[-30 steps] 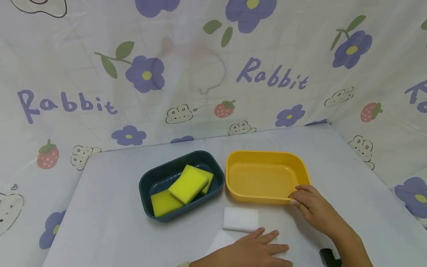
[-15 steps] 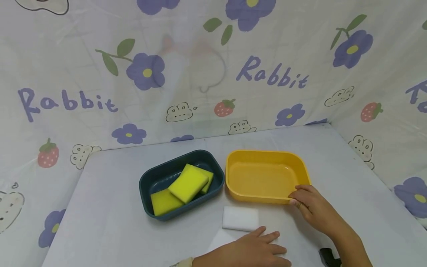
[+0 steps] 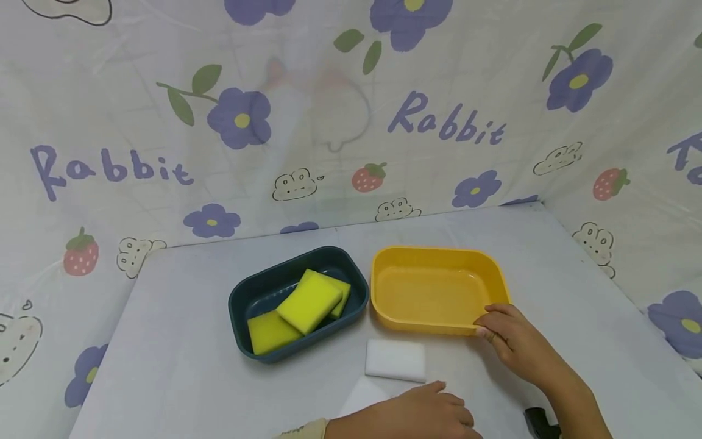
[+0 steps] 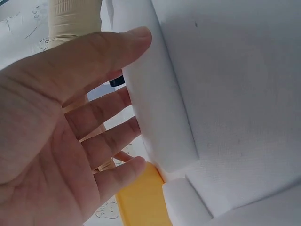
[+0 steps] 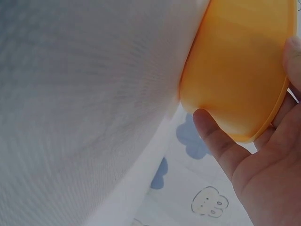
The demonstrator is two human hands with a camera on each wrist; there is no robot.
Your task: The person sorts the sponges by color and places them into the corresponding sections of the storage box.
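Note:
A white sponge [image 3: 364, 395] lies flat on the table, partly hidden under my left hand [image 3: 408, 414]. In the left wrist view, its thumb overlaps one side of this sponge [image 4: 157, 103] and the fingers pass behind the other; the fingertips are partly hidden. Just beyond lies a second white sponge [image 3: 395, 360], apart from the hand. My right hand [image 3: 512, 341] grips the near right corner of the yellow tray [image 3: 430, 299]. The right wrist view shows the thumb [image 5: 292, 61] at the tray's rim and one finger [image 5: 218, 141] along its outer wall.
Left of the yellow tray, close to it, stands a dark teal tray [image 3: 249, 292] with yellow sponges [image 3: 309, 302] piled inside. A black object [image 3: 542, 422] is near the right forearm. A patterned curtain [image 3: 329, 122] rises behind the white table [image 3: 175, 341].
The left hand's spread fingers have drawn together and bent downward, with the hand shifting slightly. The right hand, both trays and the yellow sponges stay in place.

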